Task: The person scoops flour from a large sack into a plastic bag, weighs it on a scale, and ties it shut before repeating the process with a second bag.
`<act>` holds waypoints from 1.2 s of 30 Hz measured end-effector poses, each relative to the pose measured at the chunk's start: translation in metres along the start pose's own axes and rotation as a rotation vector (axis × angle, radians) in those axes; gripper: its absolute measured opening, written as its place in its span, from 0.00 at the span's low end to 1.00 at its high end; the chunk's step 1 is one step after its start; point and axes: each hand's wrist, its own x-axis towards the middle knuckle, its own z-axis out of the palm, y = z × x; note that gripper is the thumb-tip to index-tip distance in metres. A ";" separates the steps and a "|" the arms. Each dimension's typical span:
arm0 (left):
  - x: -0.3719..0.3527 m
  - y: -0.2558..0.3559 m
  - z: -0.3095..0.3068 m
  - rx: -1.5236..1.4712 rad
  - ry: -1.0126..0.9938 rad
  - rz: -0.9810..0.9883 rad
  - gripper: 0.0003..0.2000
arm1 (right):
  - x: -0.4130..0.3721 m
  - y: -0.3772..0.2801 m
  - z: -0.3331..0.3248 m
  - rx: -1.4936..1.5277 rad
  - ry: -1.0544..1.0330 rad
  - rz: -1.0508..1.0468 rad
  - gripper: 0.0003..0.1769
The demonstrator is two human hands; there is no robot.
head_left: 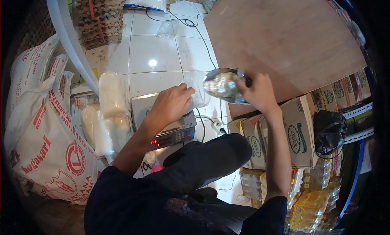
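Note:
My right hand [258,91] grips the rim of a shiny metal scoop [222,85], which looks blurred and tilted above the floor tiles. Over the digital scale [178,131], my left hand [174,101] has its fingers closed on the edge of a clear plastic bag [196,89]. The bag hangs between the two hands. Red digits glow on the scale's front panel. Left of the scale lie several filled clear bags [111,95] of white contents.
Large printed sacks [61,154] stand at the left. Egg trays [99,18] are stacked at the upper left. A wooden board [280,40] and cartons [294,133] line the right side. A black cable [207,48] crosses the tiled floor.

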 end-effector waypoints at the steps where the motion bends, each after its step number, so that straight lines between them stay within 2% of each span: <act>1: 0.002 0.000 0.000 0.024 -0.031 -0.017 0.08 | 0.005 -0.011 0.004 -0.072 -0.001 -0.072 0.15; 6: 0.003 0.000 -0.002 0.005 -0.003 -0.023 0.05 | 0.027 -0.043 0.031 -0.337 -0.039 -0.346 0.12; 15: -0.002 -0.005 -0.009 -0.060 0.066 0.032 0.03 | 0.017 -0.048 0.005 -0.407 -0.004 -0.279 0.13; 20: -0.001 -0.005 -0.007 -0.082 0.079 0.073 0.07 | -0.023 0.009 -0.031 -0.160 0.092 0.001 0.19; 21: 0.000 -0.001 -0.006 -0.121 0.097 0.056 0.09 | -0.038 0.026 -0.039 -0.033 0.151 0.091 0.19; 24: 0.003 0.013 -0.009 -0.178 0.113 0.074 0.12 | -0.098 0.078 -0.061 0.262 0.247 0.315 0.21; 25: 0.006 0.020 -0.012 -0.184 0.119 0.105 0.13 | -0.127 0.120 -0.064 0.404 0.236 0.476 0.18; 26: 0.009 0.028 -0.013 -0.204 0.114 0.121 0.13 | -0.157 0.134 -0.072 0.456 0.251 0.530 0.17; 27: 0.013 0.036 -0.012 -0.225 0.110 0.143 0.13 | -0.189 0.155 -0.072 0.606 0.328 0.603 0.17; 29: 0.022 0.055 -0.004 -0.290 0.108 0.217 0.13 | -0.252 0.186 -0.058 0.631 0.582 0.827 0.18; 31: 0.033 0.078 0.010 -0.381 0.113 0.330 0.13 | -0.313 0.208 -0.047 0.729 0.518 0.934 0.18; 32: 0.039 0.092 0.018 -0.426 0.113 0.390 0.12 | -0.346 0.226 -0.030 0.768 0.573 0.934 0.18; 36: 0.061 0.150 0.063 -0.551 -0.065 0.536 0.10 | -0.424 0.234 0.013 0.696 0.428 1.092 0.17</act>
